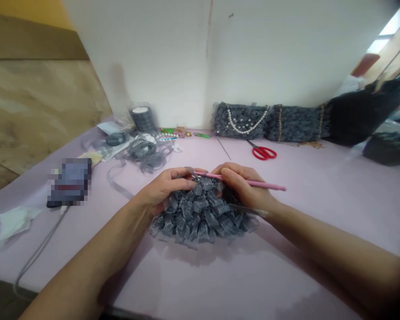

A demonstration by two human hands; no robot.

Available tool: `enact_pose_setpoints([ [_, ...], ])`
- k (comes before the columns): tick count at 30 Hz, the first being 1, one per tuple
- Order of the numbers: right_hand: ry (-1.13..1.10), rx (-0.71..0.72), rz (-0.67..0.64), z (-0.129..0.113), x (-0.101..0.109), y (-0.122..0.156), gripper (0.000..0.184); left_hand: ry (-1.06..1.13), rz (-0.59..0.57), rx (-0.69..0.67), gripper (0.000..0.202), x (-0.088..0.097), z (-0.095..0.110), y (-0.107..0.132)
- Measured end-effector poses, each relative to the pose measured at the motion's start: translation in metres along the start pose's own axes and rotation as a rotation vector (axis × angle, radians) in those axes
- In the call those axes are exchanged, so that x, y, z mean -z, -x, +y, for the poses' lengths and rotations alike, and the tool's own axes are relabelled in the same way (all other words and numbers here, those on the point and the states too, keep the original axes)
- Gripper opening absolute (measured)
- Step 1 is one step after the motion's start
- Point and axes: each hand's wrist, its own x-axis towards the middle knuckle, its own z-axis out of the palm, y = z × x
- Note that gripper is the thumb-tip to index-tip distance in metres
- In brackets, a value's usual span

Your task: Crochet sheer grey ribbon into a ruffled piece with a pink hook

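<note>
A ruffled grey ribbon piece lies on the lilac table in front of me. My left hand is closed on its upper left edge, fingers curled over the ruffles. My right hand is closed round a pink crochet hook, whose tip points left into the top of the grey piece, between both hands. A strand of sheer grey ribbon trails from the work toward the left.
Loose grey ribbon and a ribbon spool sit at the back left. Red scissors, two finished grey bags with pearl and chain straps, a phone with cable, crumpled paper.
</note>
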Motion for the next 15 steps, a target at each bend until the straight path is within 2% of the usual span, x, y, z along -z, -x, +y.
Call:
enact_pose_setpoints([
  [6, -0.07, -0.015, -0.107, 0.0027, 0.0063, -0.0007, 0.03, 0.053, -0.038, -0.012, 0.024, 0.0028, -0.0007, -0.0012],
  [15, -0.066, 0.039, -0.148, -0.0012, 0.0105, -0.0018, 0.033, 0.071, -0.073, -0.015, 0.02, 0.0048, 0.0012, 0.0002],
])
